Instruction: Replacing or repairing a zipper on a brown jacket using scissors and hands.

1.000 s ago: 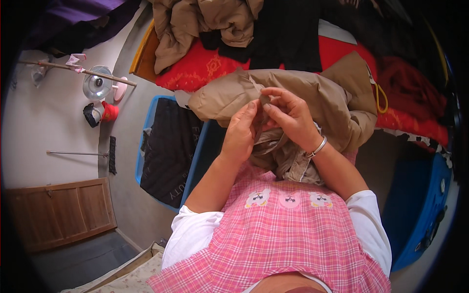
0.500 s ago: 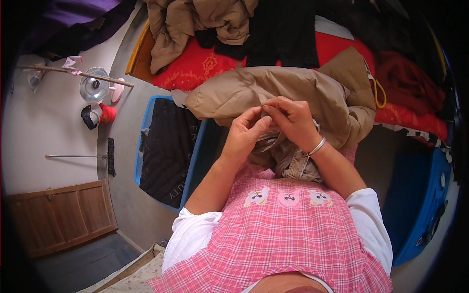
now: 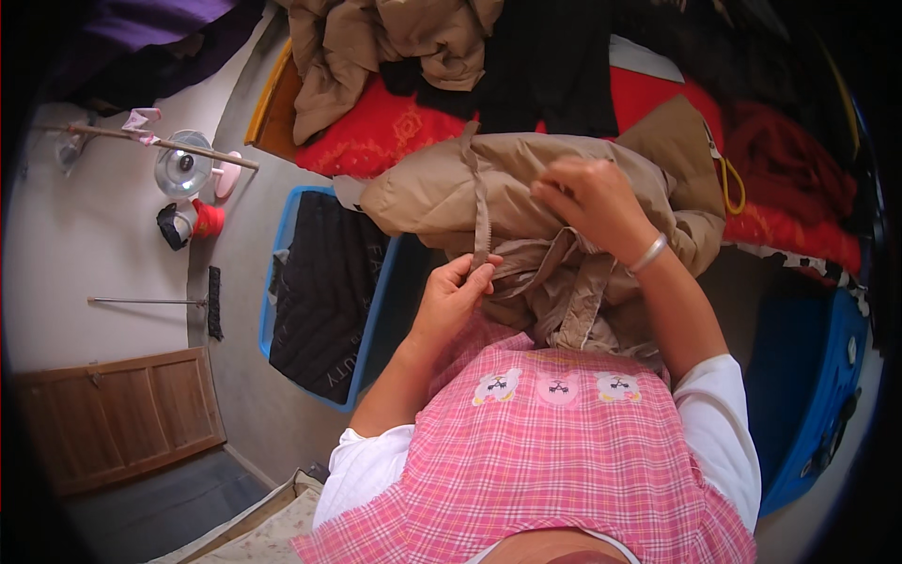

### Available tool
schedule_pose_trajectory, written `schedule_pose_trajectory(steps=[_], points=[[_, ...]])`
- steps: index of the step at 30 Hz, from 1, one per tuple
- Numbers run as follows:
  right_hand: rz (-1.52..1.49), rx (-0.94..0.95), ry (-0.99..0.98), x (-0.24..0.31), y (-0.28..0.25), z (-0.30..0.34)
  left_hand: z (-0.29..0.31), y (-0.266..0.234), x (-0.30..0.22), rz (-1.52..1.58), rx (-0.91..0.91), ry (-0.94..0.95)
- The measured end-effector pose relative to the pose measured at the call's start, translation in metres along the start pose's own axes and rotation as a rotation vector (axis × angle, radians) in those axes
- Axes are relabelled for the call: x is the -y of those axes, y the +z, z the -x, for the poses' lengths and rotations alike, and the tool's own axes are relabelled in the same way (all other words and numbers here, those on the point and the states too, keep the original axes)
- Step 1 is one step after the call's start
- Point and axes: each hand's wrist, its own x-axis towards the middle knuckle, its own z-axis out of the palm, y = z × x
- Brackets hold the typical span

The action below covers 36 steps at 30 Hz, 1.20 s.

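Observation:
A tan padded jacket (image 3: 554, 179) lies bunched over the near edge of the red-covered bed and into my lap. Between thumb and fingers, my left hand (image 3: 455, 297) pinches a narrow taupe zipper strip (image 3: 481, 202), whose toothed edge shows near the fingertips. The strip runs away from me across the jacket. To its right, my right hand (image 3: 587, 199) hovers over the jacket with bent fingers, smeared by motion, so I cannot see whether anything is in them. Gathered folds and a loose tan band (image 3: 590, 287) hang below it.
A blue tub (image 3: 291, 211) at the left holds a black quilted garment (image 3: 324, 291). Another blue bin (image 3: 808, 395) stands at the right. Tan clothing (image 3: 376, 56) and black clothing (image 3: 545, 66) lie on the red bedding (image 3: 366, 132). A yellow loop (image 3: 733, 188) hangs beside the jacket.
My hands were together over the jacket and have come apart. The left has moved lower and holds the zipper strip, now in plain view; the right has moved up and right.

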Motion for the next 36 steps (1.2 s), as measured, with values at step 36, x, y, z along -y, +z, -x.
schedule_pose_trajectory(steps=[36], points=[[-0.664,0.309,0.334,0.04,0.067,0.057,-0.023,0.012,-0.015,0.821,0.078,-0.087]])
